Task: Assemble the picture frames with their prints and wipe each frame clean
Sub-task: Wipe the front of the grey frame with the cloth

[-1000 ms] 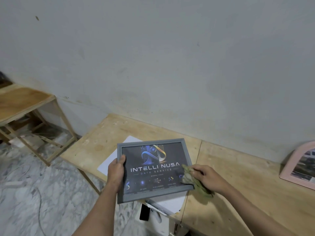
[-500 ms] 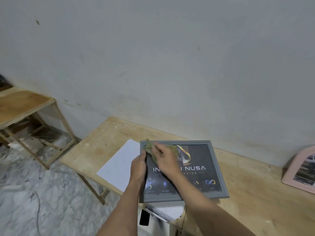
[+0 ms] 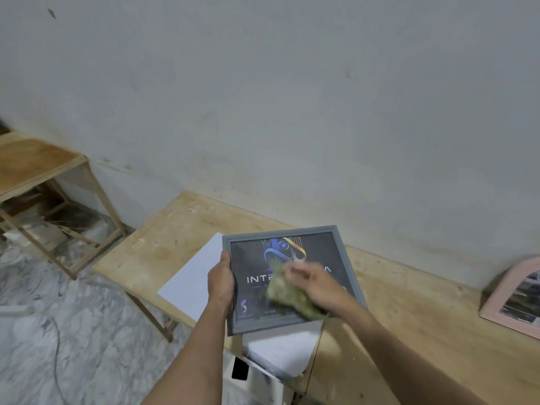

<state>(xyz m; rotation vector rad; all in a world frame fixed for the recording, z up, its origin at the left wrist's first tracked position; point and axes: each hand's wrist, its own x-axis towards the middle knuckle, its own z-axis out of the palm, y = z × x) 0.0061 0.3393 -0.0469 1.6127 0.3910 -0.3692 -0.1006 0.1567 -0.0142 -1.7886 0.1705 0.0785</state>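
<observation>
At far left we see a small wooden side table against the wall, with open marble floor between it and our plywood workbench. A white sheet lies at the workbench's left front edge. Our left hand is closed on the left rail of the grey picture frame, thumb on top, holding it tilted over the front edge. Our right hand, blurred, clutches a green cloth pressed on the dark print. Bare plywood stretches right to a pink arched frame leaning at the right edge.
</observation>
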